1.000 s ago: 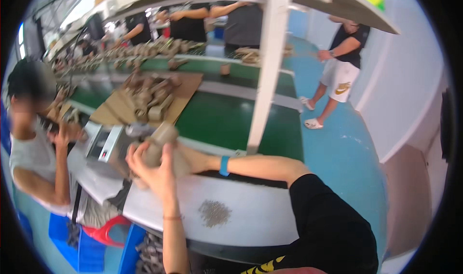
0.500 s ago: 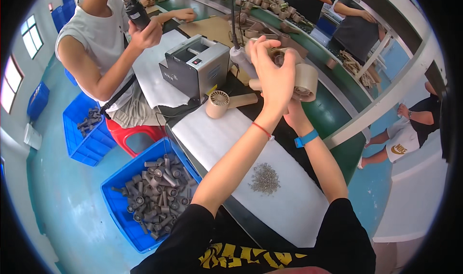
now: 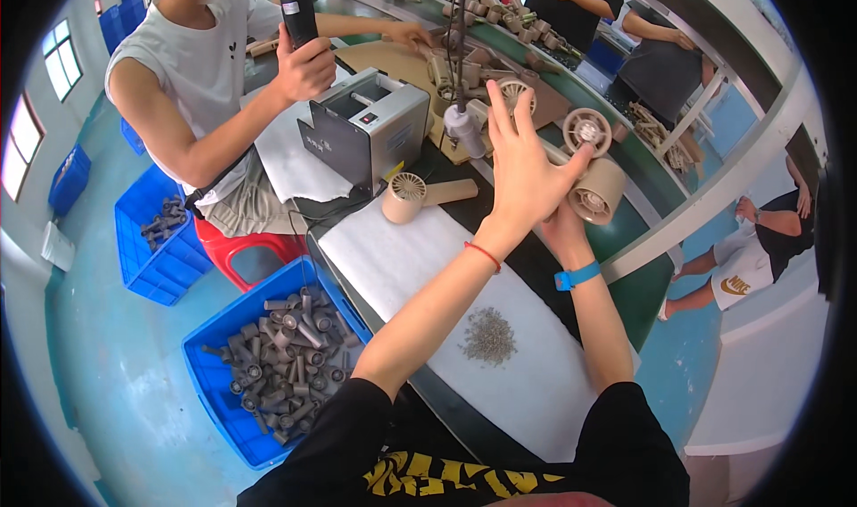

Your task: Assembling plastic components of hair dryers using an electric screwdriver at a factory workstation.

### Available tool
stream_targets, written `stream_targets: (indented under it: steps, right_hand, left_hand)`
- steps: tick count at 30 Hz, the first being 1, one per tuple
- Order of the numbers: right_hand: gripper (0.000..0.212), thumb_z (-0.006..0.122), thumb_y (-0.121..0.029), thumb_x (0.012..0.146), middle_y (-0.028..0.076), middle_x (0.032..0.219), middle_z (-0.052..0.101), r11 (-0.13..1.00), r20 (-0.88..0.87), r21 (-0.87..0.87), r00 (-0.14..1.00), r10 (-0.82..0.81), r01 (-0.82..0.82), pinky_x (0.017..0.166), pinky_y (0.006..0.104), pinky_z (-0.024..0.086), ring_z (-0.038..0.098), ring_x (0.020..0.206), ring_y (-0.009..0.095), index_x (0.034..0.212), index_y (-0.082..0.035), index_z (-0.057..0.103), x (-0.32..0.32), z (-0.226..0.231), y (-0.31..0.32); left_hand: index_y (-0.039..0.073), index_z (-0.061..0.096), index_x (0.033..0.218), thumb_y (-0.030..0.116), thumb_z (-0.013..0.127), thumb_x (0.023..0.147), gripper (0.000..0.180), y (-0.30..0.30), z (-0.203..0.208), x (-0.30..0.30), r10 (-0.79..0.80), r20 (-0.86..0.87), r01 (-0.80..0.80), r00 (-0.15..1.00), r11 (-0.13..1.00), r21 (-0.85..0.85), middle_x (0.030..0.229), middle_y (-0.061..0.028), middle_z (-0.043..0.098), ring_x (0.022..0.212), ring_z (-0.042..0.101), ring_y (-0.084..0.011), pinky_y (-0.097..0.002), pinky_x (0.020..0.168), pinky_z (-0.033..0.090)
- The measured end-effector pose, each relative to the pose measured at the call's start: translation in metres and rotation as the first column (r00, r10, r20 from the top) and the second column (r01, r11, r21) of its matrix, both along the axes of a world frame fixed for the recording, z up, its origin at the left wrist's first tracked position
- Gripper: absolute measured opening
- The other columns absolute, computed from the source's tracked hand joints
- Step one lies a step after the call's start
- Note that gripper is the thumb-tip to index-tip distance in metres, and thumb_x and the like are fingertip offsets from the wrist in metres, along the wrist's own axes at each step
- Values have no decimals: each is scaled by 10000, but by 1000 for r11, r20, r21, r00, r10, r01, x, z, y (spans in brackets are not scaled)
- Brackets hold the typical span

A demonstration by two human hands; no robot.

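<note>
My left hand [image 3: 528, 170] is raised over the far side of the bench, fingers spread wide, its thumb against the beige fan parts. My right hand [image 3: 564, 228], mostly hidden behind it, grips a beige handheld fan housing [image 3: 598, 191] with its round opening facing me. Just above are a second round fan housing [image 3: 587, 130] and, behind my left fingers, a third [image 3: 518, 96]. An electric screwdriver [image 3: 464, 132] hangs on a cord to the left of my left hand. One more beige fan [image 3: 404, 198] stands with its grille up on the white foam sheet [image 3: 544, 400].
Small screws [image 3: 489, 337] lie heaped on the foam. A silver-and-black machine [image 3: 375, 128] stands at left, beside a seated co-worker [image 3: 178, 78]. A blue bin [image 3: 201, 346] of fan parts is at lower left. A white metal post [image 3: 665, 226] slants at right.
Both hands have shifted right and slightly down with the fan housing. My left fingers have spread wider. The co-worker's far arm has reached further toward the belt.
</note>
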State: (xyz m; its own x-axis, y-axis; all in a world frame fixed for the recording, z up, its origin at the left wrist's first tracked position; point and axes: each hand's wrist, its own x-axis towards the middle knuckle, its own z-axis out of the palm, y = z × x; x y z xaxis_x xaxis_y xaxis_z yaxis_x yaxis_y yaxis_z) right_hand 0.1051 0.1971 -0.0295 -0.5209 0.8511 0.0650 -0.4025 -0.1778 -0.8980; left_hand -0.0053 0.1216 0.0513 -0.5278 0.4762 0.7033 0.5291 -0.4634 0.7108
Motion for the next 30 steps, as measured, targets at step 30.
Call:
stream_targets:
  steps: [30]
  right_hand:
    - [506, 477, -212, 976, 125, 1390, 438, 769, 135, 557, 948, 289, -313, 1082, 325, 339, 391, 1312, 240, 1428, -30, 344, -141, 45, 130]
  left_hand:
    - [-30, 160, 1462, 203, 535, 911, 706, 76, -2, -68, -164, 249, 195, 954, 975, -108, 1424, -328, 280, 1291, 350, -506, -494, 1091, 312]
